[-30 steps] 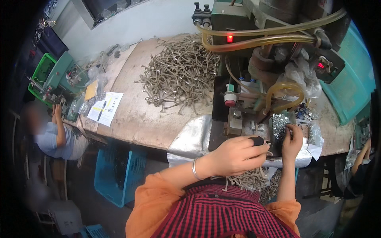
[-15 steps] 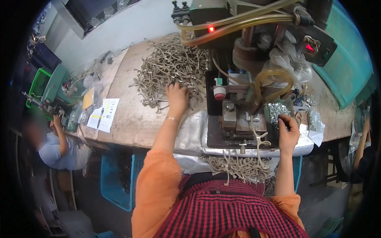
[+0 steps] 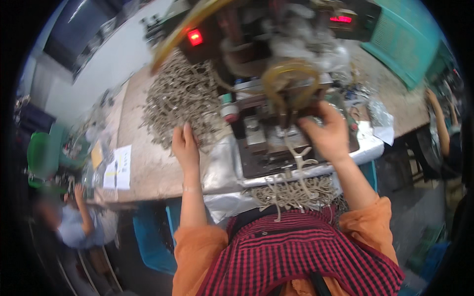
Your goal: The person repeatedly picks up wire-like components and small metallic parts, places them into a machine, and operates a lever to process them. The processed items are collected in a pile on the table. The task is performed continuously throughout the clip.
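My left hand [image 3: 186, 148] is at the near edge of a large heap of thin, curved grey metal parts [image 3: 180, 93]. Its fingers look extended and a little apart, with nothing visible in them. My right hand [image 3: 328, 130] reaches into the bench press [image 3: 256, 135], thumb and fingers closing in beside its tooling. Whatever they pinch is too small and blurred to make out. A forked metal part [image 3: 300, 159] sits with one end in the press and its prongs toward me. More such parts [image 3: 296, 192] lie heaped at the table's front edge, by my apron.
Yellow hoses [image 3: 290, 74] loop in front of the press head. A red-capped button [image 3: 229, 113] stands left of the tooling. A teal crate [image 3: 405, 44] leans at the back right. A printed sheet [image 3: 117, 168] lies left. Co-workers sit at left [image 3: 86, 222] and right.
My right hand has moved left from the small shiny pieces into the press. My left hand has drawn back to the heap's near edge. The whole view has shifted.
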Available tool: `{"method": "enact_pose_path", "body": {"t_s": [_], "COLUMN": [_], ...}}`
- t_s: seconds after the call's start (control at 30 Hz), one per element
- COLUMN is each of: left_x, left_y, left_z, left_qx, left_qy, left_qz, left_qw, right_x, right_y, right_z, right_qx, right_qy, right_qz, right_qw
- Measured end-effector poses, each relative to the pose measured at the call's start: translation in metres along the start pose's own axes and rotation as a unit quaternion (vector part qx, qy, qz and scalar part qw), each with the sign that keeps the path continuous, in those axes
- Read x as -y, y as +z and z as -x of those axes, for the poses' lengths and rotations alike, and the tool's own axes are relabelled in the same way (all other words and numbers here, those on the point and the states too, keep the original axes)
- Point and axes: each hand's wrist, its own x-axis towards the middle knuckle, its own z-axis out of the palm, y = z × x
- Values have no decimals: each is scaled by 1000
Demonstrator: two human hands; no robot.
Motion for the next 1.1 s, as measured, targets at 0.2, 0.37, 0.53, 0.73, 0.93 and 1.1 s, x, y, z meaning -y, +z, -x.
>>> {"method": "enact_pose_path", "body": {"t_s": [0.2, 0.37, 0.53, 0.73, 0.93, 1.1], "left_x": [-86, -180, -186, -181, -183, -180], "left_y": [24, 52, 48, 53, 82, 81], "left_z": [56, 41, 58, 103, 106, 114], "left_qx": [14, 101, 155, 507, 425, 395], "left_qy": [12, 264, 213, -366, -489, -511], "left_qz": [254, 156, 242, 393, 361, 389], "left_qw": [967, 946, 934, 674, 671, 657], "right_x": [11, 28, 44, -79, -104, -73], "right_y": [19, 25, 21, -42, -38, -48], "right_z": [4, 7, 18, -33, 5, 4], "right_qx": [0, 7, -12, -84, -107, -158], "right_qy": [39, 71, -5, -42, -80, -81], "right_qz": [-138, -244, -112, 418, 423, 391], "right_qw": [990, 967, 994, 903, 896, 903]}}
